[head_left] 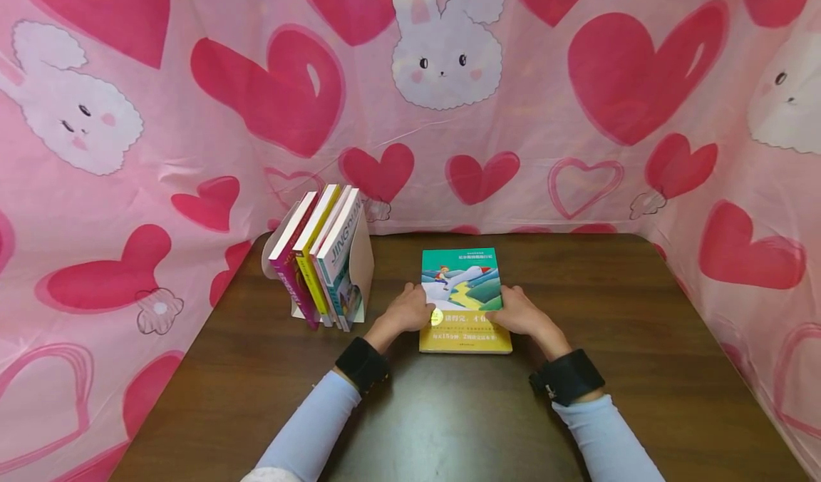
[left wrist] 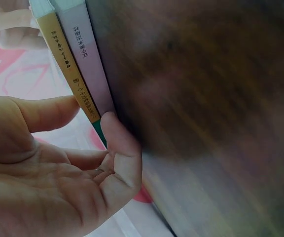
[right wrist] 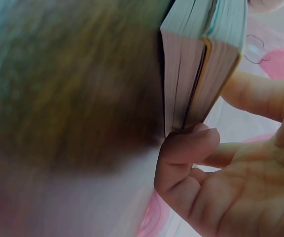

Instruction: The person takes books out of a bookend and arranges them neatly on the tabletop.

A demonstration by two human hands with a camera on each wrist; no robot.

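A book with a green and yellow cover lies flat on the dark wooden table, in the middle. The wrist views show it as the top of a stack of two books, with spines on the left and page edges on the right. My left hand grips the stack's left edge, thumb on one side and a curled finger on the other. On the opposite edge my right hand grips the same way, one finger bent against the page edges.
A white bookend rack with several upright books stands at the back left of the table, close to my left hand. Pink cloth with hearts and rabbits walls in the table on three sides.
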